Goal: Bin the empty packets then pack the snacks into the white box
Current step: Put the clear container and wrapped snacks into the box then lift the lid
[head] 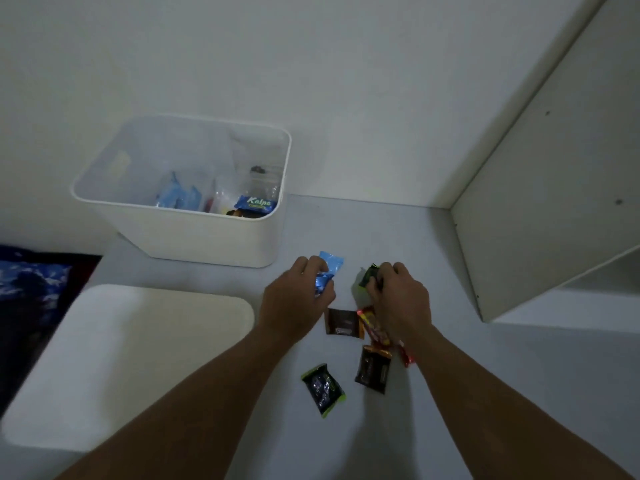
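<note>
Left hand (pixel 294 296) gripped a blue packet (pixel 330 262) and right hand (pixel 398 296) a green packet (pixel 367 278), near the white box (pixel 194 237), likely for packing together; other snacks (pixel 323 389) lay nearer.

Blue patterned cloth (pixel 31 289) (far left) beside a white cabinet panel (pixel 554 202) at right.

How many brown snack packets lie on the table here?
2: the far brown packet beside the left hand; the near brown packet beside the right forearm. That arm may hide more.
</note>
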